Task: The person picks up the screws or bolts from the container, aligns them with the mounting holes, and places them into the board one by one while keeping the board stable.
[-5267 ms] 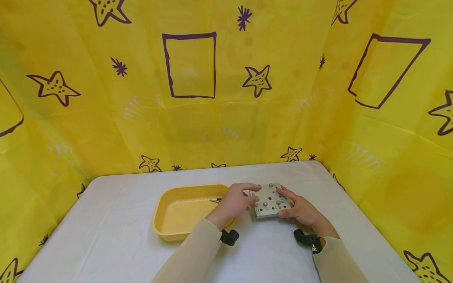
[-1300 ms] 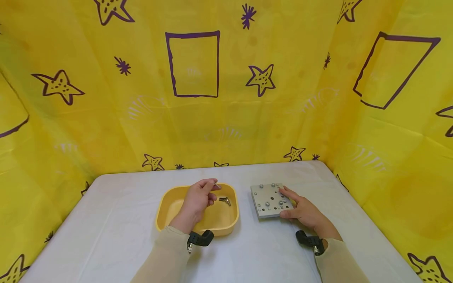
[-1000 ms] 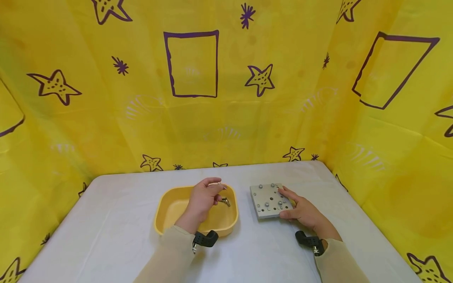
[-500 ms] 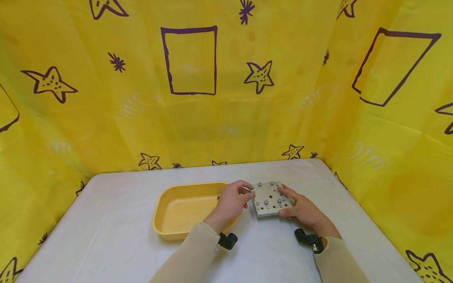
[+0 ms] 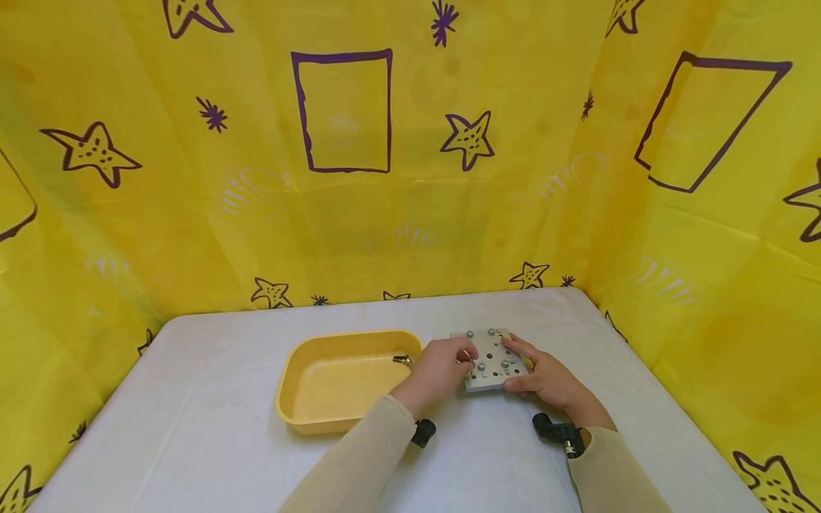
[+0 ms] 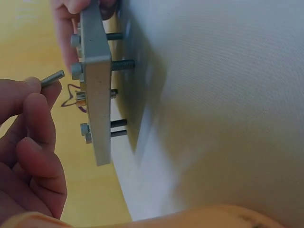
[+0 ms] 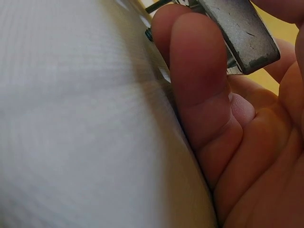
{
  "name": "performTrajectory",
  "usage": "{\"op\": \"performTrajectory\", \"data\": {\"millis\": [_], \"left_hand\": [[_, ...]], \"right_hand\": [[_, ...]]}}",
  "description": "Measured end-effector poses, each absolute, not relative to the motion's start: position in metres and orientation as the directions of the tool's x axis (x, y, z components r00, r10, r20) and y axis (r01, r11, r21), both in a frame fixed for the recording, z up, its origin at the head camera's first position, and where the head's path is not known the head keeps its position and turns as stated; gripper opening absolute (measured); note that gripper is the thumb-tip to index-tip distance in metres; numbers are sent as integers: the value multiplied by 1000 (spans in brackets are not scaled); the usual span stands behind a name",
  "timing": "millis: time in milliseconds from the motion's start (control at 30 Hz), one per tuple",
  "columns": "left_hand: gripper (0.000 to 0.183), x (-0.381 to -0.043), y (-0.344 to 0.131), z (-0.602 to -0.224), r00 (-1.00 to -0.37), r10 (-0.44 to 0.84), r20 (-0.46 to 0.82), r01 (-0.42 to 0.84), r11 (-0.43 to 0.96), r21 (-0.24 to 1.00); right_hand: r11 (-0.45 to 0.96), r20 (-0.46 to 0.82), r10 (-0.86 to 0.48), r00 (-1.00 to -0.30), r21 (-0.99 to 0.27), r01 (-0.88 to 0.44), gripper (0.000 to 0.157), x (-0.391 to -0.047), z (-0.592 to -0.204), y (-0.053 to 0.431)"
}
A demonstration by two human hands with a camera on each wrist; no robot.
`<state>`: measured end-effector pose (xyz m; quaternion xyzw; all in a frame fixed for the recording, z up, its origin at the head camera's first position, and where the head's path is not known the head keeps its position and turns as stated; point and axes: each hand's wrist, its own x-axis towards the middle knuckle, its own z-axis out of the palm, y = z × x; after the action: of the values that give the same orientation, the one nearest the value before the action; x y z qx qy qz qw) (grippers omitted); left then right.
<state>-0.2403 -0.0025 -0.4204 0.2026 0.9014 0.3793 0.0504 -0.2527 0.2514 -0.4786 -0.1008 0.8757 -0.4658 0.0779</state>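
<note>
My left hand (image 5: 439, 369) is at the left side of a square grey metal plate (image 5: 495, 350). In the left wrist view its thumb and finger pinch a short, smooth metal pin (image 6: 53, 78), whose free end points at the plate's upper face. Several socket-head screws (image 6: 77, 70) sit in the plate, their threaded shanks poking out underneath. Other small holes dot the top face. My right hand (image 5: 553, 381) grips the plate's right edge, thumb at the near corner. In the right wrist view, curled fingers (image 7: 199, 61) lie under the plate (image 7: 242, 33).
To the left stands a yellow plastic tray (image 5: 285, 385), its right side partly covered by my left hand. A few small screws (image 5: 403, 360) lie in it. A white cloth (image 5: 212, 427) covers the table. Yellow patterned curtains (image 5: 346, 235) enclose the back and sides.
My left hand went from the plate to the tray, then came back to the plate's left side with the pin. The right hand stays on the plate throughout.
</note>
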Motion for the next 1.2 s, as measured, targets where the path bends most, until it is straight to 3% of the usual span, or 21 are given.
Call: {"op": "performTrajectory", "data": {"millis": [433, 833, 967, 1200], "left_hand": [[10, -241, 1, -423, -891, 440, 112, 419, 703, 575], [12, -239, -1, -424, -891, 439, 115, 417, 693, 588], [22, -236, -2, -423, -913, 386, 128, 367, 646, 669], [41, -228, -35, -414, -978, 126, 168, 205, 410, 889]], "right_hand": [[556, -42, -248, -968, -824, -107, 92, -253, -479, 251], [548, -54, -245, -968, -831, -92, 92, -251, -476, 248], [549, -54, -251, -966, -830, -96, 92, -251, -476, 249], [557, -57, -251, -966, -825, -96, 95, -253, -477, 250]]}}
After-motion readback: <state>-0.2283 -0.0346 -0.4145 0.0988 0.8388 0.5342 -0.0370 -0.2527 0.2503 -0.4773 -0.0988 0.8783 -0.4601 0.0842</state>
